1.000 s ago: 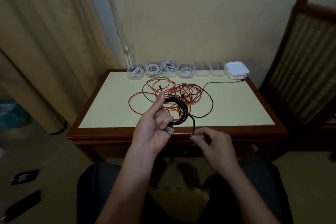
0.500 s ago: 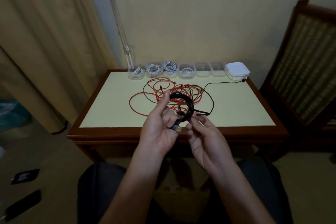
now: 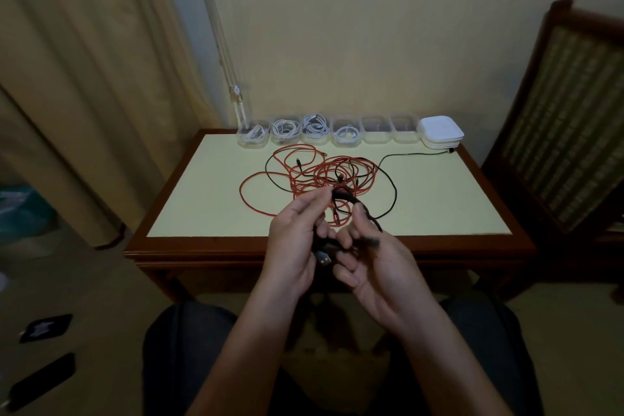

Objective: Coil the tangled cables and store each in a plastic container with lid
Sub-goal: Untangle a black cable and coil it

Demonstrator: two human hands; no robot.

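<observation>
Step in hand: coiling black cable (image 3: 394,192), part-wound. Left hand (image 3: 297,246): curled round the coil, plug dangling below. Right hand (image 3: 378,267): pinching the free strand beside the coil, above near edge of bench (image 3: 209,206). Loose length trailing across bench, through red tangle (image 3: 304,176), toward lids (image 3: 440,132). Next, likely: easing slack clear of red loops, winding on, then into empty container (image 3: 376,135).

Over the table's (image 3: 209,199) 6 o'clock edge the left hand (image 3: 293,240) grips a black coil (image 3: 349,196), with a plug (image 3: 323,258) poking out below. The right hand (image 3: 378,267) curls round the coil's strand. An orange tangle (image 3: 324,176) lies mid-table. Six tubs (image 3: 375,138) line the 12 o'clock edge, four holding white cables (image 3: 285,127). Lids (image 3: 440,130) are stacked at 1 o'clock.
</observation>
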